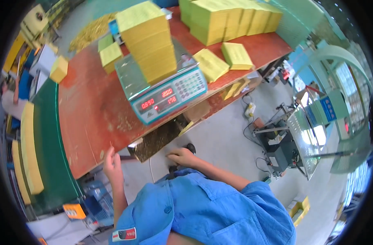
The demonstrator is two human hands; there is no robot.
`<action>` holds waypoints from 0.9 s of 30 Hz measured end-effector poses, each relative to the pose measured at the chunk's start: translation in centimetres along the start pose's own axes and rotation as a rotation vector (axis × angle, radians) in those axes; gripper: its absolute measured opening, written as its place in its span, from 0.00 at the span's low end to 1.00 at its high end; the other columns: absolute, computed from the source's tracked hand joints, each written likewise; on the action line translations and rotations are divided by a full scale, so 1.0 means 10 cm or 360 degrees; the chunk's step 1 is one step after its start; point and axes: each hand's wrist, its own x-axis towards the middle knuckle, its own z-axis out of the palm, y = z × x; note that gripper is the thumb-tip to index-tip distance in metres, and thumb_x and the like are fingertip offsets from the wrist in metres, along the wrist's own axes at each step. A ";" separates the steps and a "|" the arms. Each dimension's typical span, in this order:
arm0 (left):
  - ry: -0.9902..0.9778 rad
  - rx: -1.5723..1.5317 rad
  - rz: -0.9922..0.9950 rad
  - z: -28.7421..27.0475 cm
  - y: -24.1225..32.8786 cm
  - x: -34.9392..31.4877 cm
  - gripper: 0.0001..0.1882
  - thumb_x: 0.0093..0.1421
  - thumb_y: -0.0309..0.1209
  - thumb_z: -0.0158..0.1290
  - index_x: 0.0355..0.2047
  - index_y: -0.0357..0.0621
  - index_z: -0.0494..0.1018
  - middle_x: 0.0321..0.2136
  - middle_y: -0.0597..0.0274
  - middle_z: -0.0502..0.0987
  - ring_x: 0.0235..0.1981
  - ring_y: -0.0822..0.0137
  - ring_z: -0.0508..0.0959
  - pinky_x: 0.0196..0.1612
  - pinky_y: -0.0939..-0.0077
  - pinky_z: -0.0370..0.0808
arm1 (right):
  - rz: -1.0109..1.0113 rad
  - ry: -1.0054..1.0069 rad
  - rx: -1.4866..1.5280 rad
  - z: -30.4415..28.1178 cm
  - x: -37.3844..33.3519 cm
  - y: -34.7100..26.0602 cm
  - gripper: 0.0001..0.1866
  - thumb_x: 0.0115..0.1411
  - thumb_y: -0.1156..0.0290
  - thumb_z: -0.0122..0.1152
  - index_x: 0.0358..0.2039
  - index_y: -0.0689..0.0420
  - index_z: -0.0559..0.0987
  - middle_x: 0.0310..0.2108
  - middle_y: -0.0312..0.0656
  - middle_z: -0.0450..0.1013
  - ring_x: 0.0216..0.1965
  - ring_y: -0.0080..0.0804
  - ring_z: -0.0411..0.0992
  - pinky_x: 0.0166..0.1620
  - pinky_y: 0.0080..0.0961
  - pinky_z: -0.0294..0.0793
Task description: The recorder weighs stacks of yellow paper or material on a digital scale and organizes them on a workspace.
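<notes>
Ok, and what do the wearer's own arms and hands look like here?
The left hand and right hand are ungloved, the forearms bare. The right sleeve is short and blue, part of a blue shirt with a red-and-white badge.

Tall, rectangular, layered yellow paper stack (151, 45): upright on the pan of a teal-edged digital scale (166, 100), red display lit, near the reddish-brown tabletop's (92, 114) front edge.
</notes>
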 end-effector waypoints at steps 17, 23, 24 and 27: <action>-0.1307 -0.0681 0.0828 2.56 3.26 0.89 0.08 0.59 0.22 0.55 0.39 0.36 0.77 0.41 0.53 0.79 0.43 0.63 0.80 0.48 0.73 0.75 | 0.0113 0.0312 0.0388 -1.94 -0.62 0.64 0.16 0.64 0.62 0.54 0.44 0.61 0.80 0.20 0.36 0.71 0.20 0.22 0.68 0.24 0.23 0.70; -0.0941 -0.0101 0.1371 4.34 3.90 1.52 0.15 0.52 0.29 0.61 0.40 0.38 0.75 0.51 0.49 0.74 0.53 0.51 0.73 0.56 0.62 0.71 | 0.0296 0.0384 0.0446 -3.10 -0.96 1.01 0.17 0.63 0.62 0.54 0.45 0.60 0.80 0.23 0.37 0.73 0.24 0.24 0.71 0.28 0.24 0.74; -0.0913 0.0067 0.1415 4.52 3.91 1.54 0.18 0.51 0.30 0.63 0.42 0.39 0.75 0.54 0.50 0.71 0.55 0.51 0.71 0.57 0.60 0.70 | 0.0334 0.0429 0.0476 -3.24 -1.05 1.07 0.17 0.63 0.62 0.54 0.44 0.60 0.80 0.24 0.37 0.73 0.24 0.24 0.71 0.28 0.24 0.74; -0.0994 0.0318 0.1248 4.82 3.88 1.59 0.22 0.50 0.32 0.64 0.45 0.41 0.74 0.56 0.52 0.69 0.56 0.51 0.70 0.58 0.60 0.70 | 0.0368 0.0476 0.0484 -3.71 -1.14 1.17 0.16 0.63 0.62 0.54 0.43 0.61 0.81 0.24 0.36 0.72 0.25 0.24 0.71 0.28 0.23 0.74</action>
